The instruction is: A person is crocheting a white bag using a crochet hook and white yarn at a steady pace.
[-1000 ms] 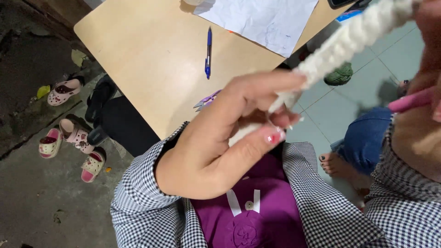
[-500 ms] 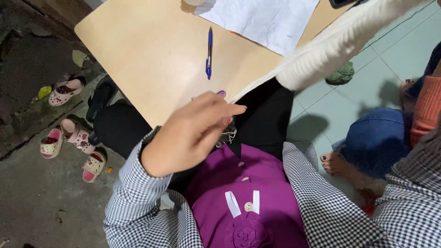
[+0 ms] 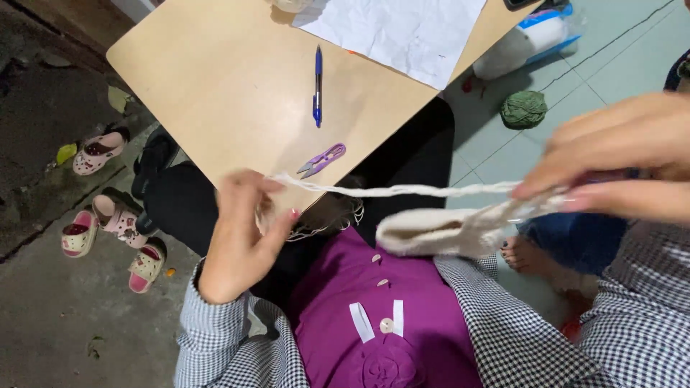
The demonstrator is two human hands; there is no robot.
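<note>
My left hand [image 3: 241,233] is low over my lap, fingers pinched on the end of a white yarn strand [image 3: 402,190]. The strand runs level to the right, where my right hand [image 3: 618,162] pinches it together with a white crocheted piece [image 3: 438,231] that hangs below. Both hands are blurred by motion. Loose yarn loops sit by the left fingers at the table edge. A purple buttoned garment [image 3: 374,316] lies on my lap beneath.
A tan table [image 3: 215,79] holds a blue pen [image 3: 317,86], small purple thread snips [image 3: 322,159] and a white paper sheet [image 3: 402,32]. On the tiled floor lie a green yarn ball [image 3: 523,109] and a white yarn cone [image 3: 514,47]. Pink sandals [image 3: 108,215] rest at left.
The left hand dropped from near the camera toward the lap. The hands pulled apart, stretching the yarn level between them, and the crocheted piece came down to lap height.
</note>
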